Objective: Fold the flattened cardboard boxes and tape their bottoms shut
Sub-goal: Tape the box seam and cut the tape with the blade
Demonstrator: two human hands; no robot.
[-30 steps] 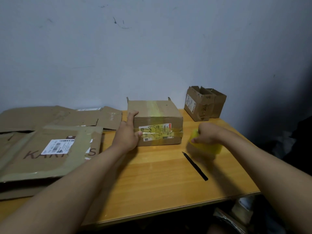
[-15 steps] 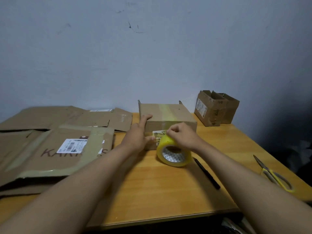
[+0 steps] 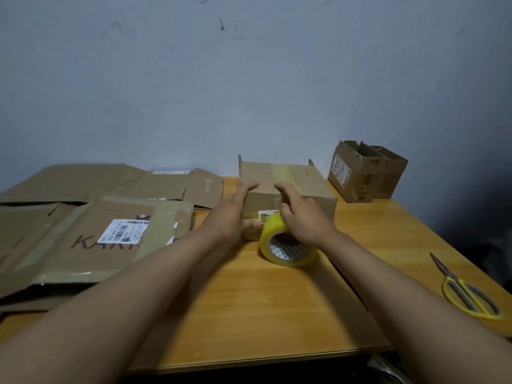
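A folded cardboard box (image 3: 307,184) stands upside down in the middle of the wooden table (image 3: 249,314), with a strip of yellowish tape across its top. My left hand (image 3: 232,214) steadies the box's front left corner, fingers flat on top and thumb on the front face. My right hand (image 3: 302,217) reaches over a yellow tape roll (image 3: 282,245) that leans against the box's front. Its fingers lie on the box's top edge and its thumb is hidden. Several flattened boxes (image 3: 83,239) are stacked at the left.
Two small open boxes (image 3: 363,176) stand at the back right against the wall. Yellow-handled scissors (image 3: 468,295) lie near the table's right edge. A black pen (image 3: 357,296) shows partly beside my right forearm.
My right hand brought the tape roll from the right to the box's front, then slid its fingers up onto the box's top edge. My left hand stayed on the box's left corner.
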